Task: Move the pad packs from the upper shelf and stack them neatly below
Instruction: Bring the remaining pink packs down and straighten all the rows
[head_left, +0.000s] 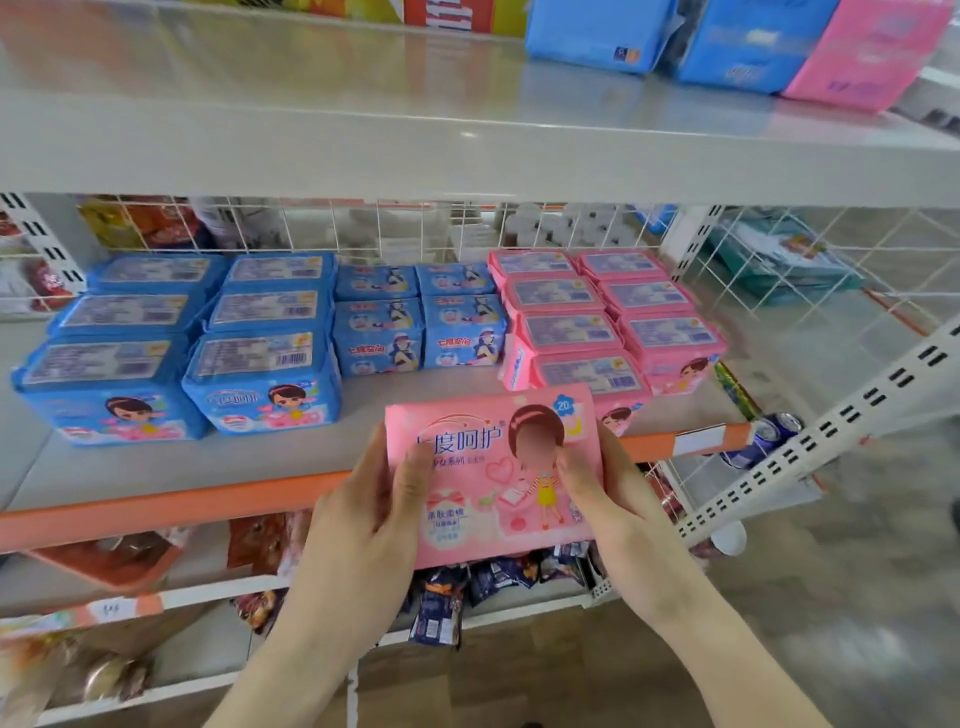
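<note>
I hold a pink pad pack (493, 467) upright in front of the orange-edged middle shelf (171, 501). My left hand (363, 514) grips its left side, thumb on the front. My right hand (605, 488) grips its right side the same way. On the middle shelf behind it stand rows of pink packs (608, 317), small blue packs (421, 317) and larger blue packs (176, 338). On the upper shelf (363, 135), at the far right, stand two blue packs (597, 31) (753, 47) and a pink pack (867, 52).
A white wire grid (415, 228) backs the middle shelf. Snack bags (467, 587) lie on the lower shelf under my hands. Drink cans (769, 436) show to the right, beside a slotted white upright (831, 431).
</note>
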